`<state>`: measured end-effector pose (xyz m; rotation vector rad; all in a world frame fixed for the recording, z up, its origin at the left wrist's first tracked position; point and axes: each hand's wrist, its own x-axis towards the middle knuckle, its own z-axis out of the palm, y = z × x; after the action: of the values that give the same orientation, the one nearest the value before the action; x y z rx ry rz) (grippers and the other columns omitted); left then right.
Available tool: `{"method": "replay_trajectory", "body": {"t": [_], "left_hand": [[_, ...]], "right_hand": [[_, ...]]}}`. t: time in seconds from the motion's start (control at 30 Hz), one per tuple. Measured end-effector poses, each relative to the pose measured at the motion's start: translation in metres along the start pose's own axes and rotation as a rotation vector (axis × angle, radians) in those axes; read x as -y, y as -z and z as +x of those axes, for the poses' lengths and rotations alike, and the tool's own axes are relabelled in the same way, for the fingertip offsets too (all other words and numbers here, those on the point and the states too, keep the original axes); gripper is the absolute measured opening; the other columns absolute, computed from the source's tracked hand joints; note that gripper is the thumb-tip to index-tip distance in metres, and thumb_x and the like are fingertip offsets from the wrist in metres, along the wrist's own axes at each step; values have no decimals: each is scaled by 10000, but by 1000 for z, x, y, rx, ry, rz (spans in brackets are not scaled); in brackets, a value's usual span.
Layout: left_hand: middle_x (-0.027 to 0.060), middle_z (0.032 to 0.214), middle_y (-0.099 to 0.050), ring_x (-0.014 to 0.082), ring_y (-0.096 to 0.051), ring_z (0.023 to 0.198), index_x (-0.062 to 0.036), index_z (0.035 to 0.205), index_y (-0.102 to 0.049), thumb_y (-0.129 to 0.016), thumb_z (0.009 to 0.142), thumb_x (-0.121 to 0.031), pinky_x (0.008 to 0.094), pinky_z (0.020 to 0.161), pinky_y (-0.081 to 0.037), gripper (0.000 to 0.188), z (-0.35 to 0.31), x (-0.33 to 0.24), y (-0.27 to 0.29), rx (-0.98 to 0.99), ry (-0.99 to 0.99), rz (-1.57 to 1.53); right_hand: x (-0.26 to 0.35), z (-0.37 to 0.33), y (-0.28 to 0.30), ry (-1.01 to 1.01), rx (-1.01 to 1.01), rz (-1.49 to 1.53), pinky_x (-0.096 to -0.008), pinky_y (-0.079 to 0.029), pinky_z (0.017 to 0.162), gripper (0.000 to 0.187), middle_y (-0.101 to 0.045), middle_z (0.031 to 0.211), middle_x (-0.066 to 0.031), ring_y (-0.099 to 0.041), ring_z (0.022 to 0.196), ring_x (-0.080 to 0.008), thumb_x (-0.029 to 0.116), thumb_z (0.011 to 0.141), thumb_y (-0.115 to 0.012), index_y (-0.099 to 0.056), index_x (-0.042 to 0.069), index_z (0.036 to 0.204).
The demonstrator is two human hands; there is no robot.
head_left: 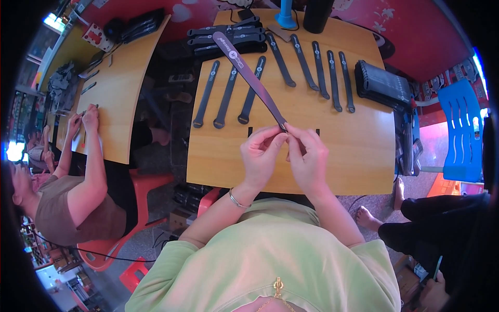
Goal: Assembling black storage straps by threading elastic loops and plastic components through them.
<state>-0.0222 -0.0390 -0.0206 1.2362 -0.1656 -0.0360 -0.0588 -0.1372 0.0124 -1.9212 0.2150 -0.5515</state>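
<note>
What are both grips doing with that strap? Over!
Left grip and right grip pinching strap by its near end. Strap held above table. Other straps lying beyond.

Left hand (pixel 259 156) and right hand (pixel 309 154) close together, fingers (pixel 295 146) pinched.

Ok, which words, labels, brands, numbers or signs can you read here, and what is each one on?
I won't copy out wording or brands, but print shows here:
Dark strap in the left hand and right hand: white lettering and round emblem, readable.
Loose straps on the table: similar white marks, too small to read.
Black stack: white marks, too small.
Black pack: faint marks, too small.
</note>
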Motion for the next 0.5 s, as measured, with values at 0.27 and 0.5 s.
{"method": "replay_trajectory", "body": {"t": [0.27, 0.5], "left_hand": [[117, 805, -612, 198, -603, 689, 24, 852, -601, -652, 781, 13, 265, 626, -478, 87, 7, -7, 7, 127, -321, 570], [77, 758, -588, 120, -571, 685, 34, 811, -569, -620, 787, 52, 235, 617, -454, 59, 14, -23, 15, 298, -307, 643]], "right_hand": [[1, -2, 5, 55, -9, -100, -273, -400, 478, 208, -527, 690, -87, -517, 538, -161, -19, 791, -639, -653, 34, 992], [-7, 8, 20, 263, 13, -321, -319, -428, 493, 236, -484, 707, -77, -528, 558, -209, -15, 745, -668, -658, 82, 960]]}}
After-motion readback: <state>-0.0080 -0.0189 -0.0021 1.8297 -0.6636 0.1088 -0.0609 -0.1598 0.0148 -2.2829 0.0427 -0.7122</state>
